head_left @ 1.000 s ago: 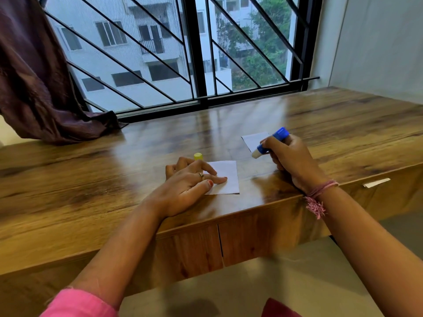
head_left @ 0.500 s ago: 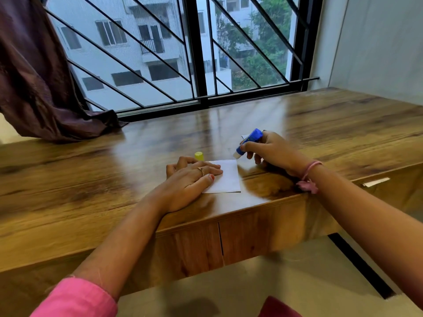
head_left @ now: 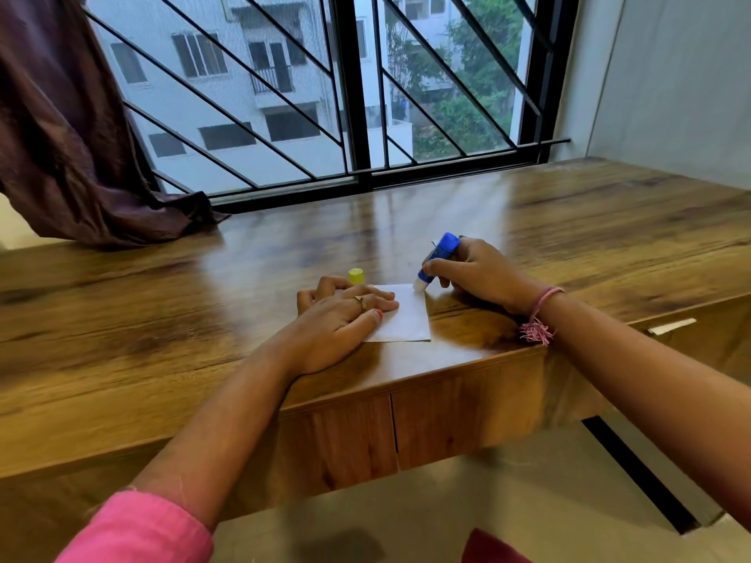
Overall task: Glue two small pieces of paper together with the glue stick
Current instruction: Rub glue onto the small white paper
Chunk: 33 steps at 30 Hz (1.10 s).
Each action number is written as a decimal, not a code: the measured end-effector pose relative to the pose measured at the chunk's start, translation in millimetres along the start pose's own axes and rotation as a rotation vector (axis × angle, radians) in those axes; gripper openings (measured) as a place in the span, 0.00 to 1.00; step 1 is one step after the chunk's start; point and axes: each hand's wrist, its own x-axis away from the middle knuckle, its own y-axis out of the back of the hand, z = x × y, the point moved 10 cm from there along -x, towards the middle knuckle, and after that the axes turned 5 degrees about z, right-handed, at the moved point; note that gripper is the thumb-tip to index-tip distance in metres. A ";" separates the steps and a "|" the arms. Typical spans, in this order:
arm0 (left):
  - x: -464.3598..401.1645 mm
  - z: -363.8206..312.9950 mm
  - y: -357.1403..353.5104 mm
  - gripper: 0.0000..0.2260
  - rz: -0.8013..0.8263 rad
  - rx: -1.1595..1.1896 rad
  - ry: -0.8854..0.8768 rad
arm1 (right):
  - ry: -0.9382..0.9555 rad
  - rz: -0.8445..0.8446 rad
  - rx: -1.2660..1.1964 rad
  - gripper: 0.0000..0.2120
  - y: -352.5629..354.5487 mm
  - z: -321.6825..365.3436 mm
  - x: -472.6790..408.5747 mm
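Note:
A small white paper square (head_left: 406, 319) lies near the front edge of the wooden desk (head_left: 162, 319). My left hand (head_left: 337, 323) rests flat on its left part, fingers straight, holding it down. My right hand (head_left: 475, 274) grips a blue glue stick (head_left: 437, 258), tilted, with its white tip touching the paper's far right corner. The yellow glue cap (head_left: 356, 275) stands just behind my left fingers. The second paper piece is hidden behind my right hand.
A dark purple curtain (head_left: 81, 156) drapes onto the desk's back left. The barred window (head_left: 325, 95) runs along the back edge. A grey wall (head_left: 670, 75) stands at the right. Drawer fronts (head_left: 447, 424) sit below the desk edge.
My right hand has carried the glue stick leftward from the far paper piece and brought its tip down onto the near paper's corner. My left hand has stayed on the paper.

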 end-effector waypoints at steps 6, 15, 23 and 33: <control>0.3 -0.4 0.0 0.21 0.011 0.006 0.004 | -0.001 0.007 -0.005 0.08 -0.7 -2.8 -0.6; 0.0 -0.5 0.0 0.20 0.013 0.043 -0.004 | -0.006 -0.006 -0.019 0.09 1.2 -5.2 -0.7; 0.0 -0.2 -0.4 0.20 0.008 0.036 -0.009 | -0.023 -0.010 -0.043 0.09 1.3 -4.4 1.5; 1.1 -3.8 0.6 0.21 0.015 0.056 -0.012 | -0.017 0.006 -0.063 0.10 0.3 -3.3 2.0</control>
